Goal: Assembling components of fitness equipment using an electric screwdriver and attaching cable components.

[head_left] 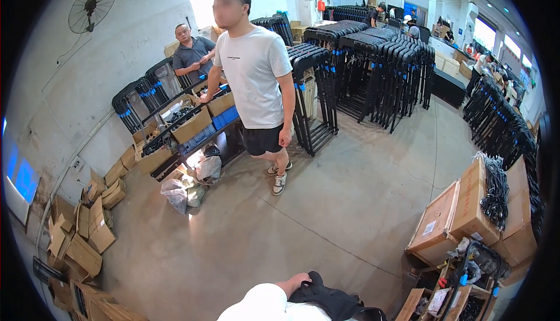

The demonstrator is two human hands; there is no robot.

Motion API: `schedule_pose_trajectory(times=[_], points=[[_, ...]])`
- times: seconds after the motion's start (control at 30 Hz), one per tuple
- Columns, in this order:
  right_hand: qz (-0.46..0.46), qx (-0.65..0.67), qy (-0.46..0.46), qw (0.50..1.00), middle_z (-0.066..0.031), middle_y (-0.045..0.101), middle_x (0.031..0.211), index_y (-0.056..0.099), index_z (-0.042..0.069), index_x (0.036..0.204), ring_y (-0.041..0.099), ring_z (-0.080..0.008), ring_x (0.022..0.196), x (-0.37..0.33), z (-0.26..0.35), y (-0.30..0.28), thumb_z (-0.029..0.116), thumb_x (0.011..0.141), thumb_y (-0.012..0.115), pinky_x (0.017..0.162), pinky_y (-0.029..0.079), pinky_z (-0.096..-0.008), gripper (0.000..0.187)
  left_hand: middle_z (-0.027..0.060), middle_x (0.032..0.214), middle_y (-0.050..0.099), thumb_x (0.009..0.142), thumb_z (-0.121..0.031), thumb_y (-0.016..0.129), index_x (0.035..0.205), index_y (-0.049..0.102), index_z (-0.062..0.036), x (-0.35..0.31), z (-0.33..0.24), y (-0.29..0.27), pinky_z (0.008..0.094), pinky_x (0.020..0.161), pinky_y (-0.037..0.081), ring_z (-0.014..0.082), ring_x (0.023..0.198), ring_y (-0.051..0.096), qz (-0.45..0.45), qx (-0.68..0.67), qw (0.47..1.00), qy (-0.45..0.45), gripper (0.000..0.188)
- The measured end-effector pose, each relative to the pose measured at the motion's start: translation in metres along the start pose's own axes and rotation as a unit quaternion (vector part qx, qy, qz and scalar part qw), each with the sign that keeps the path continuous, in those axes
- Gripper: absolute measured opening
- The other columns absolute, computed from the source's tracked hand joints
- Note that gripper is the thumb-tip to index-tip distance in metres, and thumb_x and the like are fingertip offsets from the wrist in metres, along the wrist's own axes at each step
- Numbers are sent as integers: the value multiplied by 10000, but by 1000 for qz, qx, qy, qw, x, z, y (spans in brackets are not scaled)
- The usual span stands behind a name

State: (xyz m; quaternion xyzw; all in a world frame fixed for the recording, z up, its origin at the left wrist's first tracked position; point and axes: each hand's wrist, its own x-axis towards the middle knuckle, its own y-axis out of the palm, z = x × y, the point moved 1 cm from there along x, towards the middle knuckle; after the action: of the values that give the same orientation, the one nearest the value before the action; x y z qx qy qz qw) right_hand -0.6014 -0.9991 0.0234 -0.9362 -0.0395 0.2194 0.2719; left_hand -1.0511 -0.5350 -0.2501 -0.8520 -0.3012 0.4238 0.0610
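Note:
My left arm, in a white sleeve, comes in at the lower edge and bends to the right. At its end my left hand point(300, 279) is closed on a bunched piece of black cloth point(329, 299), perhaps a garment or a soft bag; its kind I cannot make out. The cloth lies close against my body, and its lower part is cut off by the picture's edge. My right hand does not show.
A person in a white T-shirt point(254, 79) stands ahead by a bench of cartons point(192, 124); another sits behind it. Black folding frames point(379, 53) stand in rows. Flattened cartons point(93, 227) lie left. At right are wooden crates point(434, 222) and a parts rack point(461, 289).

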Motion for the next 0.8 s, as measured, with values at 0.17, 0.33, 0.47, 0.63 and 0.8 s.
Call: schedule_pose_trajectory(times=[0.17,0.33,0.47,0.63,0.8], points=[[11,53,19,998,-141,719,1268,233,0,1623,708,-292,1128,40,5,35,459,959,674,1023,452,-493,920,227,1030,737,922,-387,631,979,732,4,-4,16,2,495,851,506,411,1002,690,-35,-23,999,30,408],[71,-1,-40,997,-130,702,1306,212,-12,1626,693,-284,1158,-40,-6,-71,534,930,689,1044,451,-475,1004,231,1031,732,899,-388,648,976,732,-1,1,16,2,488,845,502,405,994,688,-23,-55,998,4,403],[-253,-18,-10,967,-116,627,1419,212,12,1635,653,-271,1216,-25,0,-14,568,906,708,1039,464,-450,1043,221,1034,738,889,-379,654,976,738,-11,6,21,1,480,846,499,394,1001,689,-23,-35,999,-3,387],[-31,-71,54,996,-118,569,1485,236,47,1639,620,-268,1258,66,11,100,550,920,701,1029,471,-452,994,208,1029,747,883,-359,650,954,746,-13,10,19,5,476,847,497,379,1008,694,-28,-25,999,-21,367],[-532,-6,-21,847,-126,610,1432,330,52,1599,635,-280,1235,-73,-6,-43,454,982,654,1013,474,-475,805,224,989,744,873,-354,648,933,744,1,8,26,9,476,849,503,383,984,699,-55,-43,998,-11,372]])
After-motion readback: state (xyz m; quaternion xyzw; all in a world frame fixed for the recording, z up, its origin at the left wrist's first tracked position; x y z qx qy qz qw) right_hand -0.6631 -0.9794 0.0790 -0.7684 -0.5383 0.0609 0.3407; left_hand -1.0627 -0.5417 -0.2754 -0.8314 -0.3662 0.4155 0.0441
